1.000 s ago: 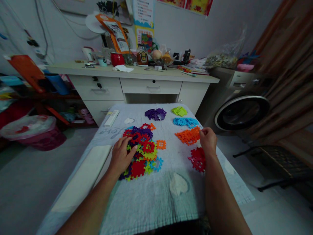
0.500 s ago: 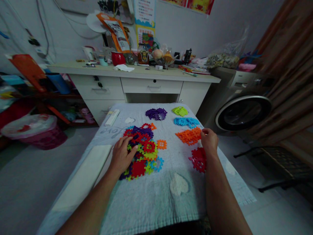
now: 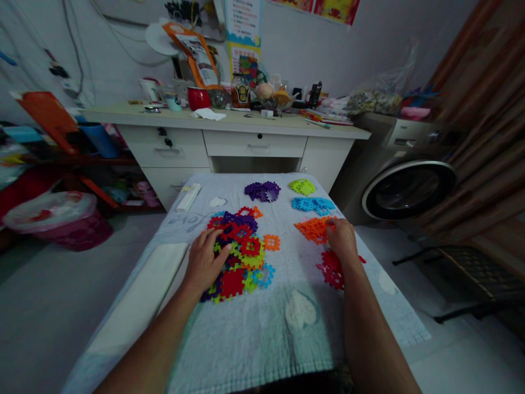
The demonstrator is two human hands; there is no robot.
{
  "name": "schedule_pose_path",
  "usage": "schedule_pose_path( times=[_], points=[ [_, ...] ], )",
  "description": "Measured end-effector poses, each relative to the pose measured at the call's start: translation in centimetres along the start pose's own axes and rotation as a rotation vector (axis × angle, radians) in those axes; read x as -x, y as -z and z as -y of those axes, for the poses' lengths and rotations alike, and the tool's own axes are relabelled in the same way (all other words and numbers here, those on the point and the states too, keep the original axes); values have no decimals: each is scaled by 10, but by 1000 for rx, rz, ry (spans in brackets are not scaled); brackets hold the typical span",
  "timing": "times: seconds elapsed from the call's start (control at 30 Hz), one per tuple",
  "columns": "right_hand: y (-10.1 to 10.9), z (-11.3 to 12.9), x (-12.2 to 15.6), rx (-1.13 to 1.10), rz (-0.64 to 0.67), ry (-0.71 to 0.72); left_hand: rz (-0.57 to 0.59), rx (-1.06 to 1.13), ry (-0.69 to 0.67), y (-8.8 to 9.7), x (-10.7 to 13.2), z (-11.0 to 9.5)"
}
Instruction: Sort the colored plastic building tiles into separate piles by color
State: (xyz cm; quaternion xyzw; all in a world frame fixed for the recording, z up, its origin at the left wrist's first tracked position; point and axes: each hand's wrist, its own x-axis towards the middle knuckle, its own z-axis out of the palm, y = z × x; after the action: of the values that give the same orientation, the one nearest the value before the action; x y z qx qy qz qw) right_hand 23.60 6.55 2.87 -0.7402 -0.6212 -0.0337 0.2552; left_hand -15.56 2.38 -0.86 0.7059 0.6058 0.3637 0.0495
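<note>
My left hand (image 3: pixel 205 258) lies with fingers apart on the left side of a mixed heap of plastic interlocking gear-shaped building pieces (image 3: pixel 232 282), in red, purple, lime, orange and blue. On the right, my right hand (image 3: pixel 343 238) is curled, its fingertips at the right edge of a pile of orange pieces (image 3: pixel 313 229); whatever it pinches is hidden. Partly under my right wrist is a pile of red pieces (image 3: pixel 331 268). Farther back sit sorted piles of blue pieces (image 3: pixel 312 205), lime pieces (image 3: pixel 302 186) and purple pieces (image 3: pixel 262 191).
A pale patterned cloth (image 3: pixel 262 339) covers the table. A white box-like strip (image 3: pixel 189 197) lies at its back left. Behind stands a white desk (image 3: pixel 254 143) crowded with items, a washing machine (image 3: pixel 394 164) to the right and a pink bin (image 3: pixel 61 224) to the left.
My right hand has shifted slightly left, from beside the orange pile onto its right edge. A red piece now shows to the right of my right wrist. My left hand stays put.
</note>
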Motion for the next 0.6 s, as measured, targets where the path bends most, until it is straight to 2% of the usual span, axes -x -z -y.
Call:
schedule_pose_path(
  times=[0.23,0.4,0.5,0.6],
  points=[
    [-3,6,3,140,79,52,-9,7,1,1,0,-2],
    [-1,8,5,122,102,27,-5,12,-1,2,1,-3],
    [2,9,4,84,73,14,-8,7,1,1,1,-3],
    [4,17,6,3,-1,102,-3,-11,-4,1,1,-3]
  ],
)
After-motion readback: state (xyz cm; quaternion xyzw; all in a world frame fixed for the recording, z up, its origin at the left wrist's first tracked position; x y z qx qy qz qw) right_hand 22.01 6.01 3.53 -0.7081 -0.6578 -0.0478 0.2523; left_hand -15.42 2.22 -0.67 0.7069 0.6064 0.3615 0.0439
